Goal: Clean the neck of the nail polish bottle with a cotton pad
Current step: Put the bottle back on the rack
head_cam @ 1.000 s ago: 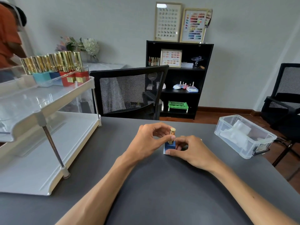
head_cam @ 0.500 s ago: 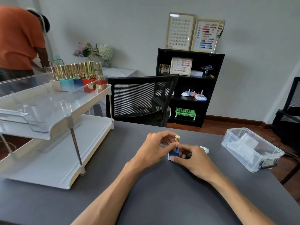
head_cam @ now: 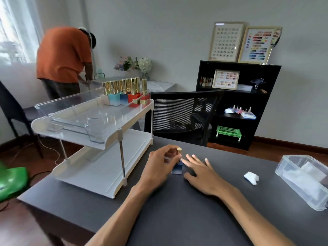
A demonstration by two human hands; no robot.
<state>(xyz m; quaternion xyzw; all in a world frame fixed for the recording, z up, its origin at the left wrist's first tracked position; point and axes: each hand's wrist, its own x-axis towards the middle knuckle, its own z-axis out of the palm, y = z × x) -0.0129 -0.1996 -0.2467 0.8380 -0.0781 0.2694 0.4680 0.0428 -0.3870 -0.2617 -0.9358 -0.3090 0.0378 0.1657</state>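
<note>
A small blue nail polish bottle with a gold cap stands upright on the dark grey table. My left hand grips its gold cap from the left, fingers curled round it. Just to the right of the bottle, my right hand is flat above the table with straight, spread fingers and holds nothing. A crumpled white cotton pad lies on the table further right, apart from both hands.
A white two-tier rack stands at the table's left, with several gold-capped polish bottles on its top tier. A clear plastic box holding white pads sits at the right edge. Behind are a black mesh chair, a black shelf, and a person in orange.
My right hand has let go of the bottle's base and opened its fingers. The cotton pad now lies in view to the right. The camera has swung left and upward.
</note>
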